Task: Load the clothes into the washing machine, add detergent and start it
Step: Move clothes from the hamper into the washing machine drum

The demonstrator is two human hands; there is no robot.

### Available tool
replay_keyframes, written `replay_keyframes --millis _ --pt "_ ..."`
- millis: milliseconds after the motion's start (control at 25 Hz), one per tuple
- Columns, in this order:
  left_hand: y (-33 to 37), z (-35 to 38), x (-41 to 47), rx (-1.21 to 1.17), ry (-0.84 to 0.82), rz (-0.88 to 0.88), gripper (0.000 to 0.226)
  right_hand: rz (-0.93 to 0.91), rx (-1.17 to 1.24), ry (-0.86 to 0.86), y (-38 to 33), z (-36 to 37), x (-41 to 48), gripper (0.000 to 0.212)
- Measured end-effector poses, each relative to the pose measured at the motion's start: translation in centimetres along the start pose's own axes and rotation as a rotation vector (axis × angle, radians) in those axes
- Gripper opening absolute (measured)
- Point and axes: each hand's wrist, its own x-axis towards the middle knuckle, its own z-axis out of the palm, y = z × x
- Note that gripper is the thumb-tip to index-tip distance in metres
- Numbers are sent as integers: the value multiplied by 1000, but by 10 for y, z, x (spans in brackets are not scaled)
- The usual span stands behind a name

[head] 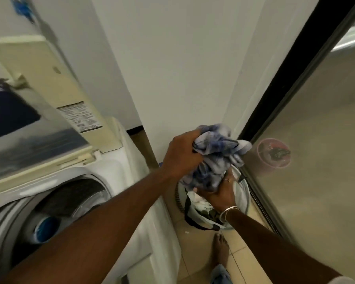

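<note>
Both hands clamp the same bunched blue-and-white garment point(219, 152), so most of their fingers are buried in the cloth. The left hand point(182, 154) grips it from above, fingers curled tight. The right hand point(217, 196), with a bangle point(230, 211) at the wrist, clutches it from underneath. The bundle hangs just above a laundry basket point(246, 196) on the tiled floor, where more clothes point(195, 201) lie half hidden by the right hand. A bare foot point(220, 251) stands beside it. At the left is the washing machine point(115, 173), its lid point(39, 128) raised and its drum point(70, 201) partly covered by the left forearm. A frosted glass door point(316, 140) at the right blurs a pink tub point(274, 155) behind it.
</note>
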Motion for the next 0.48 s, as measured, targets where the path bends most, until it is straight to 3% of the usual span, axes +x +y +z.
replay_keyframes --millis 200,280,480 --pt "64 -103 -37 -129 181 68 29 -194 18 170 -97 4 -31 35" --pt "72 -152 -64 -230 263 22 31 -300 7 206 -136 11 -39 30" --pt "55 -264 -145 -448 507 -176 37 -391 139 48 -243 59 -96 29"
